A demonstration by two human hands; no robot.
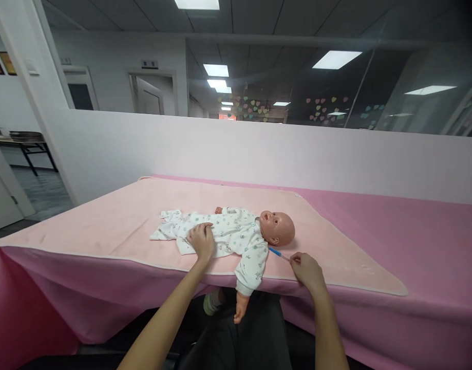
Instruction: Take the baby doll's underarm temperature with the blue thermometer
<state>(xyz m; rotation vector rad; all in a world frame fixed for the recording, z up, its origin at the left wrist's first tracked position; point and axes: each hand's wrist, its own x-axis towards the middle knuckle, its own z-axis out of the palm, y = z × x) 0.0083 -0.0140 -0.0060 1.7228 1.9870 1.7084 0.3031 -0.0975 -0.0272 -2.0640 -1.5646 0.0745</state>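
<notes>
A baby doll [236, 231] in a white patterned romper lies on its back on a light pink blanket [116, 221], head [279, 227] to the right. One doll arm hangs over the table's front edge. My left hand [201, 240] rests flat on the doll's belly and hip. My right hand [307, 270] pinches the end of a thin blue and clear stick, like a thermometer [278, 254], whose tip points into the doll's armpit and neck area.
The blanket lies on a table under a darker pink cloth [432, 241]. A white partition wall [259, 149] with glass above stands right behind the table. A dark side table [25, 146] and an open doorway are at far left.
</notes>
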